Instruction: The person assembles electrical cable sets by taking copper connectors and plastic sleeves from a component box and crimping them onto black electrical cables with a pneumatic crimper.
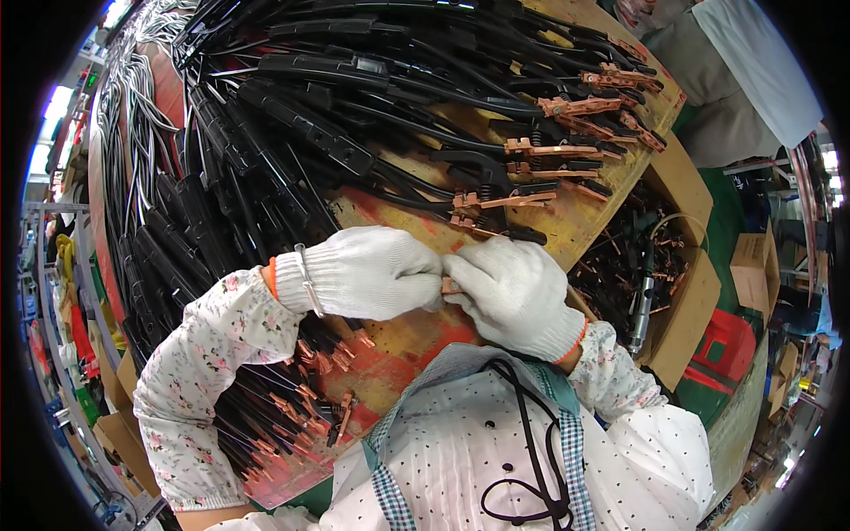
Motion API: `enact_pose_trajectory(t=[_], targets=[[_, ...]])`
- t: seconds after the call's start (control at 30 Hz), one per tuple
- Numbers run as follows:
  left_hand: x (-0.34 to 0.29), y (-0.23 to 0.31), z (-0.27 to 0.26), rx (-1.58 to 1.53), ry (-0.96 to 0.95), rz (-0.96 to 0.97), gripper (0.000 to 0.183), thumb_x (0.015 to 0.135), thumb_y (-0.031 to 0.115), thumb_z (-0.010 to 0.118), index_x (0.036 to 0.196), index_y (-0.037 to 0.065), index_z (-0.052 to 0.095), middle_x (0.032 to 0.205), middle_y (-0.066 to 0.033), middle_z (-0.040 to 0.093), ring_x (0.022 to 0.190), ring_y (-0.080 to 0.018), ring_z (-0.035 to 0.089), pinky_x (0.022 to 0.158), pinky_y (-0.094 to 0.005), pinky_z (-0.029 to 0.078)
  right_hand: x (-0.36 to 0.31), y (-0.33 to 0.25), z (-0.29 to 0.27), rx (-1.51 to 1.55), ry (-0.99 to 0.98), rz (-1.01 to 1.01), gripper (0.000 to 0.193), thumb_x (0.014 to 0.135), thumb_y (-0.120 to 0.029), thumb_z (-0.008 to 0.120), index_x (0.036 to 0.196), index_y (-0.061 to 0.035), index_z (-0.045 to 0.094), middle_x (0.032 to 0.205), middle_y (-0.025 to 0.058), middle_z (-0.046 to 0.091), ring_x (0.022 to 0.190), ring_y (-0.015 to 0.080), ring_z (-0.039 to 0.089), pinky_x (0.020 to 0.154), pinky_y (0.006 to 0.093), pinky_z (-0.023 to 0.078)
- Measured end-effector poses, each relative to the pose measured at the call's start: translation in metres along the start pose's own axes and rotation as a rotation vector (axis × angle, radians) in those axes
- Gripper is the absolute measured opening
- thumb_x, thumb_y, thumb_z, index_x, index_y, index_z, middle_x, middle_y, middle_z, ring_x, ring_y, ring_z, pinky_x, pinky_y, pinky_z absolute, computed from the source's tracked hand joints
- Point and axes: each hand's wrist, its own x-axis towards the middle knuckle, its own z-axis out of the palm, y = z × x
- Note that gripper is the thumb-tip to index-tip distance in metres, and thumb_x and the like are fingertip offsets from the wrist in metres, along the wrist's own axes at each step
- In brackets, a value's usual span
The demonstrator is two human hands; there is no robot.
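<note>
My left hand [372, 273] and my right hand [518, 288], both in white knit gloves, meet above the table in front of my body. A small copper-coloured metal piece [452, 286] shows between them, pinched by my right fingers. My left fingers are closed against it; what they hold is hidden. Just beyond my hands lie several copper-coloured clamps [505, 201] with black handles, joined to black cables. Bare copper cable ends [305, 420] lie beside and below my left forearm.
Long black housings [305, 124] on cables heap across the worn yellow-and-red table [425, 341]. Grey wires [119, 115] hang at the far left. On the right, an open cardboard box [699, 305] holds dark clamp parts; a silver-tipped hand tool [642, 310] hangs over it. A red plastic stool [722, 350] stands beyond.
</note>
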Motion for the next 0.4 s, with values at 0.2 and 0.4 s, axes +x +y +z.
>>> enact_pose_trajectory(t=[0.2,0.4], targets=[[0.000,-0.002,0.010,0.062,0.107,0.038,0.022,0.093,0.023,0.055,0.092,0.008,0.071,0.075,-0.0148,0.067,0.069,-0.0320,0.066,0.066,-0.0392,0.052,-0.002,0.003,0.006,0.012,0.035,0.005,0.032,0.077,-0.024,0.073,0.102,-0.0078,0.062,0.081,0.0041,0.059,0.071,0.0239,0.060,0.060,0.0379,0.048],[-0.010,-0.021,0.004,0.352,0.343,0.207,0.026,0.087,0.031,0.072,0.098,0.008,0.071,0.085,-0.0087,0.071,0.083,-0.0294,0.069,0.078,-0.0380,0.052,-0.003,0.003,0.001,0.068,-0.027,0.116,0.033,0.082,-0.028,0.072,0.108,-0.0107,0.061,0.087,0.0057,0.061,0.078,0.0263,0.063,0.064,0.0395,0.050]])
